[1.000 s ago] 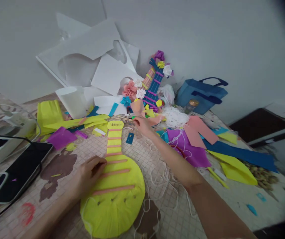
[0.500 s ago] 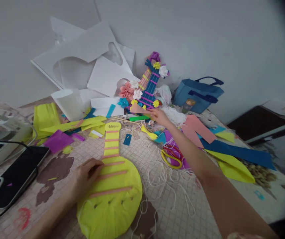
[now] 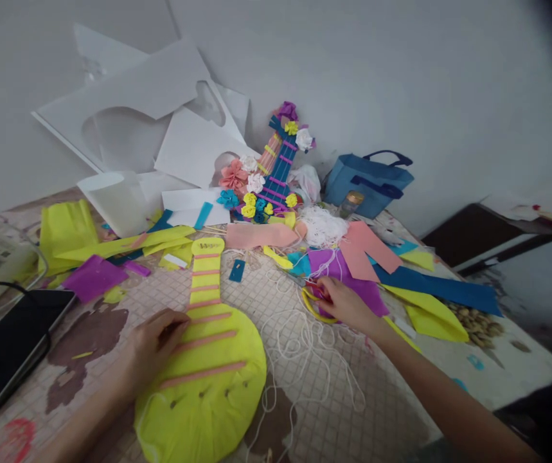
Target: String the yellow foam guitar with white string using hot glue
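Your left hand [image 3: 153, 344] lies flat on the yellow paper guitar [image 3: 203, 386], low centre on the worktop [image 3: 353, 411]. Its fingers are spread, pinning the spot where neck meets body, and grip nothing. Your right hand [image 3: 340, 302] sits on the yellow-handled scissors [image 3: 310, 307], to the right of the guitar on the purple paper [image 3: 353, 283]. The fingers curl over the handle, but you can't tell whether the grip has closed. The scissors lie flat on the worktop.

Progress, judged: the guitar shape is cut and pink strips [image 3: 203, 373] are stuck across the neck and body as frets. A row of small holes [image 3: 208, 393] is punched low on the round body. No strings run up the neck and there is no trim, unlike the blue guitar with paper flowers [image 3: 278, 170] leaning at the wall, so stringing and decorating look left.

Materials: the guitar is thin, matt, slightly crinkled paper. Loose white string [image 3: 304, 341] tangles between the guitar and the scissors. A flat salmon paper piece [image 3: 256, 236] lies behind. Stiff white boards with cut-outs [image 3: 160, 96] stand at the back.
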Motion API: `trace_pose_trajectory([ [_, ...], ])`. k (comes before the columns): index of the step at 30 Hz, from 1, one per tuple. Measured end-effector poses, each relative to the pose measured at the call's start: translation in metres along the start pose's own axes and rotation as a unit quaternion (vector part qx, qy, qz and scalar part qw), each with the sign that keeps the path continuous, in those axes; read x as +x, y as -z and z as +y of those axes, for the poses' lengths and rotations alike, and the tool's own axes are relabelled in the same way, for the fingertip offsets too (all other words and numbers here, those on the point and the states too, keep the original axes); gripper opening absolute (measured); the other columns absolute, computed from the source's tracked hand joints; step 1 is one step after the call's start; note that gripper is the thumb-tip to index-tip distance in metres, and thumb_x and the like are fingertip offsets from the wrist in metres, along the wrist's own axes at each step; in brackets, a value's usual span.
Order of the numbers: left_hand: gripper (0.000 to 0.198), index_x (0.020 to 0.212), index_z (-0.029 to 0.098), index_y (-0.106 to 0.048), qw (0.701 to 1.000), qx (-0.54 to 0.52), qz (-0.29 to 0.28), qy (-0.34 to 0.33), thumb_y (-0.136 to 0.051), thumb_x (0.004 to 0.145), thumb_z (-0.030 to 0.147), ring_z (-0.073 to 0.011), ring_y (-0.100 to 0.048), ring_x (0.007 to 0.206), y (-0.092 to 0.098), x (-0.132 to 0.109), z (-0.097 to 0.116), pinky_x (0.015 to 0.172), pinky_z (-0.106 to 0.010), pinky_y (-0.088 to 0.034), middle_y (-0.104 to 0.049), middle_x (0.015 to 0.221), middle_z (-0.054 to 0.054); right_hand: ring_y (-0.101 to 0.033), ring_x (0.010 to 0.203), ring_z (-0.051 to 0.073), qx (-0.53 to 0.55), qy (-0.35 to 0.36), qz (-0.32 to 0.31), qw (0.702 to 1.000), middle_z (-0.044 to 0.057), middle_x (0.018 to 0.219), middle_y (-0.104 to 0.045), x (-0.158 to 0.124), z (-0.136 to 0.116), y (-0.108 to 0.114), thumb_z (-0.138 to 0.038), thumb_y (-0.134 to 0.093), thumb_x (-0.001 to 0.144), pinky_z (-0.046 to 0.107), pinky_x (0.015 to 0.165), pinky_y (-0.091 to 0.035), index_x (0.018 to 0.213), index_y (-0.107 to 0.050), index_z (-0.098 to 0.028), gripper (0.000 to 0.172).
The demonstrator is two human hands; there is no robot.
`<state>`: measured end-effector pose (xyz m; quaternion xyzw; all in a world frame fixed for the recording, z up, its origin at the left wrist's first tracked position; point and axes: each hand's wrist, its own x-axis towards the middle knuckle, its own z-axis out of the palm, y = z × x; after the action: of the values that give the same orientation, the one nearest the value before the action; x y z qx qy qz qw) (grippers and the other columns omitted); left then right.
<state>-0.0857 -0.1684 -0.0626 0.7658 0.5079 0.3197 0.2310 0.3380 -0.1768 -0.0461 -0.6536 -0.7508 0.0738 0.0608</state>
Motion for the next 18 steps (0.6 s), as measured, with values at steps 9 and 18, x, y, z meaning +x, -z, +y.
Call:
trace_pose_trajectory([
  [9,0.023,0.084,0.023,-0.065,1.000,0.014,-0.013,-0.003,-0.052,0.086,0.041,-0.0157,-0.062,0.064,0.000,0.000,-0.005,0.058,-0.024,-0.048,-0.069,0.077,-0.001,-0.063,0.095,0.025,0.104,0.025,0.047,0.993,0.009,0.108,-0.063,-0.004,0.014,-0.013,-0.028,-0.054,0.085,0.037,0.077,-0.049,0.108,-0.048,-0.025,0.024],
  [18,0.022,0.084,0.024,-0.066,1.000,0.012,-0.012,-0.008,-0.052,0.087,0.041,-0.0157,-0.062,0.065,0.001,0.000,-0.009,0.058,-0.023,-0.047,-0.069,0.077,-0.001,-0.062,0.085,0.026,0.061,-0.010,0.091,0.994,0.009,0.091,-0.064,0.009,0.040,0.004,-0.033,-0.052,0.087,0.036,0.073,-0.048,0.094,-0.051,-0.022,0.013],
])
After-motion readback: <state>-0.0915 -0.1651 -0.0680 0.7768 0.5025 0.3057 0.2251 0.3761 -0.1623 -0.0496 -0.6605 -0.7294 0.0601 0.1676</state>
